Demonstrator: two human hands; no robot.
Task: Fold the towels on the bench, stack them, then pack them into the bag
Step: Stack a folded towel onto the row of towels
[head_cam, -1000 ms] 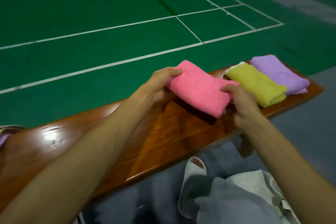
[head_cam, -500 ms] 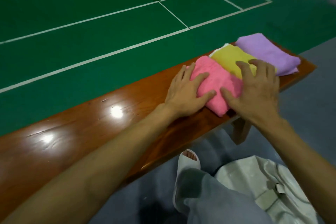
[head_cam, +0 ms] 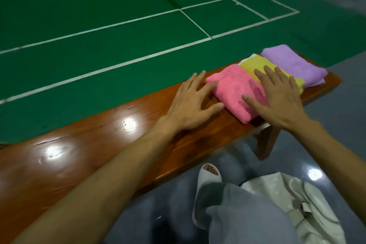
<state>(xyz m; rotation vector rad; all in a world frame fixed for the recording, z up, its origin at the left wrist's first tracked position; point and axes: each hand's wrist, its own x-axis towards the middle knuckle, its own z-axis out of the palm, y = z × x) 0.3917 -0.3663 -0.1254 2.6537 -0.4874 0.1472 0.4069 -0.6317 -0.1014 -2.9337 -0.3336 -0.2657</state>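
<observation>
Three folded towels lie side by side at the right end of the wooden bench (head_cam: 99,144): a pink towel (head_cam: 231,89), a yellow towel (head_cam: 255,64) and a purple towel (head_cam: 291,63). My left hand (head_cam: 190,103) lies with spread fingers on the bench, its fingertips at the pink towel's left edge. My right hand (head_cam: 277,97) is spread flat over the pink and yellow towels; whether it touches them is unclear. A pale bag (head_cam: 297,204) sits on the floor at the lower right.
A green court floor with white lines stretches beyond the bench. Grey floor lies in front of it. My leg in grey trousers and a white slipper (head_cam: 208,184) are below the bench edge, beside the bag.
The pink towel went from held above the bench to lying beside the yellow one. My left hand has slid off it to its left edge. Both hands are flatter and more spread.
</observation>
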